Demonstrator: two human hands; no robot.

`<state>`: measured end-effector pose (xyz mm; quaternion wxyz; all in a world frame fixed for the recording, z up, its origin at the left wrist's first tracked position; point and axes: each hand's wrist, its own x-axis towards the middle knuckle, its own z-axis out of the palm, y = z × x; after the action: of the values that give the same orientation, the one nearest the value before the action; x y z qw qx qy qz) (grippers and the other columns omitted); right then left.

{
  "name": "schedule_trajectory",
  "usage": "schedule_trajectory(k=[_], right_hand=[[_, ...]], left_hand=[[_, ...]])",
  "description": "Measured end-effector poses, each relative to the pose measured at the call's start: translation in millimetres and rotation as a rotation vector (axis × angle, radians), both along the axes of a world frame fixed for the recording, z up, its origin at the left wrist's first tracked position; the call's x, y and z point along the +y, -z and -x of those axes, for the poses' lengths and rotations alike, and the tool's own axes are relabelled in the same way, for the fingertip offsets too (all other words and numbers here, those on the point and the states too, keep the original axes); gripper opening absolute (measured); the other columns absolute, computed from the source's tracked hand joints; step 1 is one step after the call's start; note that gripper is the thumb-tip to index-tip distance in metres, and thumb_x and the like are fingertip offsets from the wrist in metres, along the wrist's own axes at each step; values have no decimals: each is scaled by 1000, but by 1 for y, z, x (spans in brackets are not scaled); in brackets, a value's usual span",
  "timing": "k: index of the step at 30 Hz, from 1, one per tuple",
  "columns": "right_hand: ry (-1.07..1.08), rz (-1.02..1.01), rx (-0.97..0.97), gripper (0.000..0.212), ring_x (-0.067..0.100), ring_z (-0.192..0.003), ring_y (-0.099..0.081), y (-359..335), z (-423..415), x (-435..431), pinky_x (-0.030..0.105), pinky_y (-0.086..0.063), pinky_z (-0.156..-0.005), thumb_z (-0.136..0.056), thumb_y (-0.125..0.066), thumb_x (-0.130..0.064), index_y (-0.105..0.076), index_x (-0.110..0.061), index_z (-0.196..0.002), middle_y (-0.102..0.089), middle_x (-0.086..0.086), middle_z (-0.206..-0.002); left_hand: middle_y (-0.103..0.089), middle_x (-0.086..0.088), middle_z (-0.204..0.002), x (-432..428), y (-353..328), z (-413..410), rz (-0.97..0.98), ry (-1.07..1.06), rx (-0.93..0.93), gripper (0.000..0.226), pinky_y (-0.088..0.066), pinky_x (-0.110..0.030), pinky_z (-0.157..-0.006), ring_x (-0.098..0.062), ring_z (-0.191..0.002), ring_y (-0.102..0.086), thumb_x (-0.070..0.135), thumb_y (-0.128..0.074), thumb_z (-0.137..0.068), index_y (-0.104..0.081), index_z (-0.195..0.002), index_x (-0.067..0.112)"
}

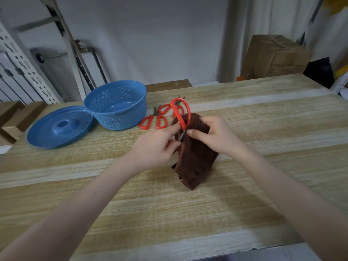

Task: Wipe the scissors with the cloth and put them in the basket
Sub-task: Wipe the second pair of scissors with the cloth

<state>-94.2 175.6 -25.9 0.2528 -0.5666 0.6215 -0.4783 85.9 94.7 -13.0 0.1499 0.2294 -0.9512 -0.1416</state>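
Wiping scissors (177, 116): my left hand (156, 146) pinches red handle, my right hand (212, 136) grips cloth (195, 162) round blades, hidden between hands. Risk, I judge: crooked pull lets blade cut cloth or fingers. Basket (116, 106) sits beyond left hand, apart.

1 wide-angle head camera is looking forward and down across the table (244, 113), sitting close above the left hand (154, 146) and right hand (212, 136) at mid-frame; the near table edge is showing at the bottom, and the wall (150, 34) is filling the top.
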Motion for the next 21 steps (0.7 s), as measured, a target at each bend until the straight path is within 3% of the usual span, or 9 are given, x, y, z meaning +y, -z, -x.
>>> schedule_trajectory(k=[2,6,10,13,14,16,18,21], right_hand=[[-60,-76,1,15,-5,-72,-66,-4,10,3,12,-49,-64,-88,-68,-10,-67,-22,-79,-70,-17,-71],[-51,-121,105,12,-12,-72,-63,-10,26,1,7,-47,-64,-89,-67,-13,-65,-24,-87,-66,-18,-81],[79,-2,-8,8,0,-90,-67,-10,38,-3,18,-53,-80,-93,-63,-19,-66,-26,-94,-70,-12,-94],[65,77,-82,15,5,-91,-66,-8,23,-5,22,-52,-83,-99,-53,-24,-66,-19,-97,-69,-7,-94],[60,97,27,22,10,-94,-63,-6,16,-7,24,-48,-86,-100,-50,-29,-66,-15,-97,-67,-4,-94],[33,100,432,36,18,-99,-53,-1,5,-12,28,-39,-87,-94,-48,-40,-63,-7,-94,-60,0,-93],[24,115,741,35,19,-96,-48,2,0,-19,33,-39,-82,-89,-55,-46,-56,-12,-88,-50,-7,-86],[0,216,798,28,12,-89,-41,-2,-3,-22,33,-36,-75,-85,-70,-40,-46,-24,-84,-33,-20,-78]], left_hand=[[-52,20,-58,-3,2,-5,5,-19,-20,35,-35,-31,-57,-2,-61,-46,28,-54,-94,-50,-129,25],[-54,16,-56,-8,-1,-12,-31,-30,-5,29,-42,-33,-57,-2,-57,-48,26,-55,-95,-54,-123,18],[-53,12,-52,-17,-7,-15,-33,-73,28,36,-48,-37,-58,-7,-53,-50,23,-55,-95,-52,-131,21],[-52,15,-52,-20,-8,-15,-12,-90,20,42,-46,-35,-58,-4,-54,-47,23,-54,-95,-48,-137,25],[-51,17,-52,-19,-8,-13,-5,-87,25,42,-44,-33,-58,-3,-54,-45,22,-54,-95,-48,-136,25],[-48,17,-51,-16,-7,-10,7,-83,23,40,-41,-31,-58,-2,-53,-42,21,-55,-94,-50,-133,22],[-46,16,-53,-14,-7,-9,16,-81,2,36,-43,-33,-58,-1,-54,-42,21,-55,-94,-51,-130,19],[-44,17,-52,-13,-6,-12,23,-79,2,30,-42,-34,-58,-1,-52,-40,19,-56,-94,-53,-124,15]])
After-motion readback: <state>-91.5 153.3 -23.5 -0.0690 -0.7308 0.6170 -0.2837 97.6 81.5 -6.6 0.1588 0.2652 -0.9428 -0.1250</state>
